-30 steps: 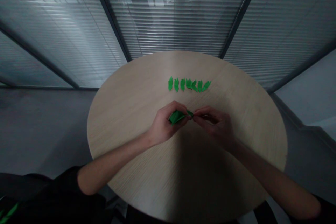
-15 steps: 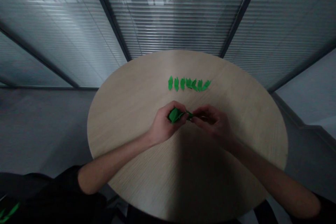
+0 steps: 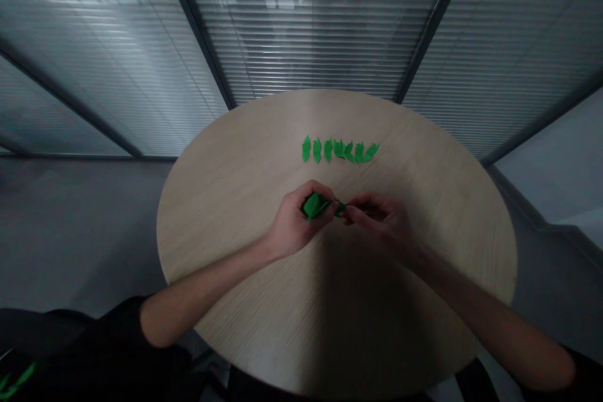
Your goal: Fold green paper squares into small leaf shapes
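Over the middle of the table, my left hand [image 3: 298, 217] is closed around a green folded paper piece [image 3: 313, 206] with a pointed, faceted shape. Its narrow end sticks out past my left thumb and forefinger. There my right hand [image 3: 379, 220] pinches the tip between thumb and fingers, which hide part of it. Beyond both hands, several green leaf-shaped folded pieces [image 3: 328, 150] lie in a row. The ones at the left stand apart, while those toward the right touch or overlap, the last one slanting.
The round wooden table [image 3: 211, 201] fills the middle of the view. Glass panels with blinds [image 3: 320, 56] rise behind its far edge. At the lower left, more bright green pieces [image 3: 19, 380] show on something dark.
My right fingers have shifted slightly, curling closer around the tip of the green piece. My left hand and the row of pieces are in the same places.
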### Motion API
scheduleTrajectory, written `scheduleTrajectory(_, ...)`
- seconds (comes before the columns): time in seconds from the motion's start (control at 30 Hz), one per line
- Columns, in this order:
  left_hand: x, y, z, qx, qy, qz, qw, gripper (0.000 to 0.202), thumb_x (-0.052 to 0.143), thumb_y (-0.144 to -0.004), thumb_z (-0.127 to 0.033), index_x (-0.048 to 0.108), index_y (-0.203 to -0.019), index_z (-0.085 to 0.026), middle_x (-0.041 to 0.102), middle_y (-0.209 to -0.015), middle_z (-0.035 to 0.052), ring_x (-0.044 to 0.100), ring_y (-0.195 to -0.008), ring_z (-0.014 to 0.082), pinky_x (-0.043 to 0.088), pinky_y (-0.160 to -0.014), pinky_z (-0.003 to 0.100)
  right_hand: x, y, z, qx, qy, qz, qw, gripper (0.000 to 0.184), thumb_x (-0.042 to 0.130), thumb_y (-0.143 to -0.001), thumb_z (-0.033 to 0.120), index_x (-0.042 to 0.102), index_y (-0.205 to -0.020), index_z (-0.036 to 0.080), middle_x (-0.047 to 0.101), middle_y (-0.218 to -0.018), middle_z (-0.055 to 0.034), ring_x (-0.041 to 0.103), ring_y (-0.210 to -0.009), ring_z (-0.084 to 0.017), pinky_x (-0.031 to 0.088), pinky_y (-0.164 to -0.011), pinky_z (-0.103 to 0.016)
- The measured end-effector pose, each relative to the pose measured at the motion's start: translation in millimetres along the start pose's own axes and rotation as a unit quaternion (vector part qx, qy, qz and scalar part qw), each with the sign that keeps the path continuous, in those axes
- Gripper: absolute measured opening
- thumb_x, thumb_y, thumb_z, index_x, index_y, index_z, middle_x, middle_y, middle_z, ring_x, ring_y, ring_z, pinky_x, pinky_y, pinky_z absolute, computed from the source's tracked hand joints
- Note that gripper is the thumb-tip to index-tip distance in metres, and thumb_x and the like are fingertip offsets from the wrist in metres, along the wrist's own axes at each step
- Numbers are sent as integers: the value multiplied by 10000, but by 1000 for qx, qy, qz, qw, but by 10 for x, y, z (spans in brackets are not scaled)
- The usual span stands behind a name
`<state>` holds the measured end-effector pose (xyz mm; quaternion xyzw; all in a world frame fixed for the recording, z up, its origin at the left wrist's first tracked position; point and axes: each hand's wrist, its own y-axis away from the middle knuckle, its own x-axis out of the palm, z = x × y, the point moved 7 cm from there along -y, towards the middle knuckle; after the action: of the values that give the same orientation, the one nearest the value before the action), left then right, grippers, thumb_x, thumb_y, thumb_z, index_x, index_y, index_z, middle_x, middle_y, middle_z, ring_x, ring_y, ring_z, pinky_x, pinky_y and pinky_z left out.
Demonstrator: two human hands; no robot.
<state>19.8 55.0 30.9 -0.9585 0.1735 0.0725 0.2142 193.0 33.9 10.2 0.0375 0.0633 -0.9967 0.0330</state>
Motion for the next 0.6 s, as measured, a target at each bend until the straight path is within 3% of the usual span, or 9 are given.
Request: scheduleTrajectory(0.6, -28, -6, -3, -7, -19, -6, 1000, 94, 722, -923, -247, 648, -936, -191, 742, -882, 41, 681, -760, 162, 538, -648, 303, -23, 22, -49, 29, -18, 20, 999, 237, 830, -824, 424, 782, -897, 204, 784, -797, -40, 748, -688, -172, 620, -632, -286)
